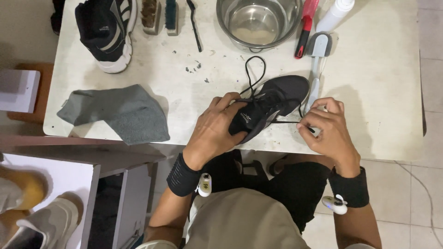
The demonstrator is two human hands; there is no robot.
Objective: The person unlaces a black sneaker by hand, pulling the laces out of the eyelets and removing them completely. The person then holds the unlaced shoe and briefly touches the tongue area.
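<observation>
Scene: a person sits at a white table [369,92], dark shoe [272,103] at its near edge, toe pointing away, just in front of the lap.
Left hand [214,131]: wraps the heel and side of the shoe, fingers curled over the collar, thumb underneath; a closed, steady hold.
Right hand [327,127]: thumb and forefinger pressed together, pinching the black lace [286,121], drawn taut sideways from the eyelets.
Lace: one loop [254,69] lies slack on the table beyond the toe; the rest runs across the tongue.
Step in hand, as judged: unlacing the shoe.
Doing it well: the left hand should keep the shoe pinned so the pull does not drag it off the edge; the pull should run in line with the eyelet, short and even, not jerked; the slack loop wants watching so it does not snag.
Nearby: a grey-handled brush [317,60] touches the toe on the right; a steel bowl [258,20] stands behind; a grey cloth [122,113] lies to the left; a second shoe [108,30] and two brushes [159,16] sit at the far edge.
Risk: grit on the table may foul the lace.
</observation>
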